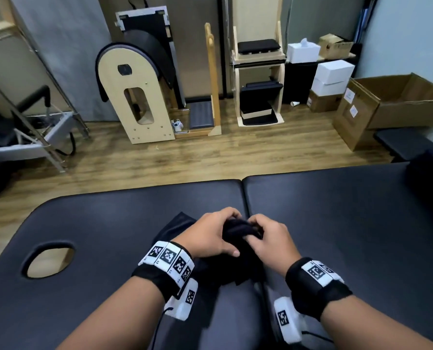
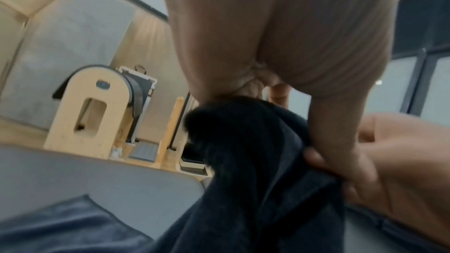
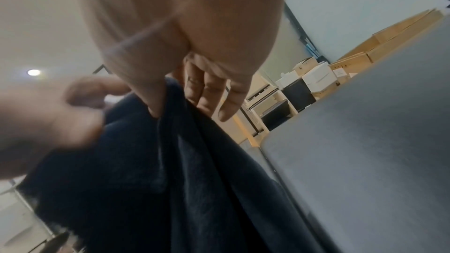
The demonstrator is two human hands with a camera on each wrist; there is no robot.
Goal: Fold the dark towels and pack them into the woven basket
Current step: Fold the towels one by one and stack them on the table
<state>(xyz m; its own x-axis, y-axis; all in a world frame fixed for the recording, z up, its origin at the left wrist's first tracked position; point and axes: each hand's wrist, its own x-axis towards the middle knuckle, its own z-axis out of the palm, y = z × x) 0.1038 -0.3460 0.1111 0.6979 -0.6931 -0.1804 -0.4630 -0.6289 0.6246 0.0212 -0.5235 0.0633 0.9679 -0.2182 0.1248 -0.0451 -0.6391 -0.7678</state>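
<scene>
A dark navy towel (image 1: 238,229) is bunched between both hands above the black padded table (image 1: 336,223), near its front edge; the rest of it hangs down toward me. My left hand (image 1: 211,234) grips the towel's top edge, fingers curled over it. My right hand (image 1: 268,236) pinches the same edge just to the right, close against the left. In the left wrist view the towel (image 2: 255,151) hangs below my left hand's thumb and fingers. In the right wrist view my right hand's thumb presses a fold of the towel (image 3: 170,170). No woven basket shows in any view.
The table has an oval face hole (image 1: 50,258) at the left and a centre seam. Another dark heap (image 1: 432,178) sits at the table's far right edge. Beyond are a wooden floor, a wooden arched barrel (image 1: 134,94), shelves and cardboard boxes (image 1: 397,102).
</scene>
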